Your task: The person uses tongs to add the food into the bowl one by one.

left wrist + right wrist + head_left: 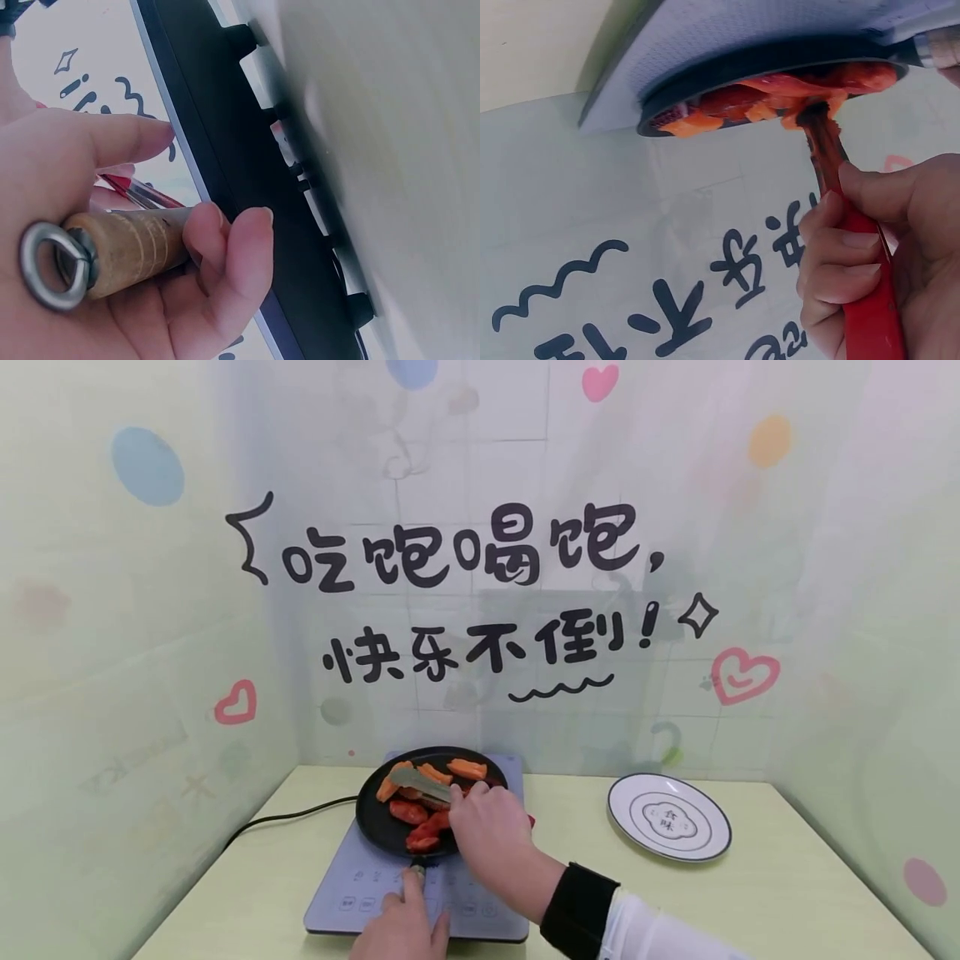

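A black frying pan sits on the induction cooker, holding several orange food pieces and glossy red ones shaped like chicken wings. My left hand holds the pan's wooden handle, which ends in a metal ring; its fingers curl around the wood. My right hand reaches over the pan, gripping red-handled metal tongs. The grey head of the tongs lies over the orange pieces. In the right wrist view, the far end of the tongs meets the food at the pan's rim.
To the right on the pale table lies a white plate with a dark rim and printed centre. A black cable runs left from behind the pan. Printed wall sheets enclose the table's back and sides.
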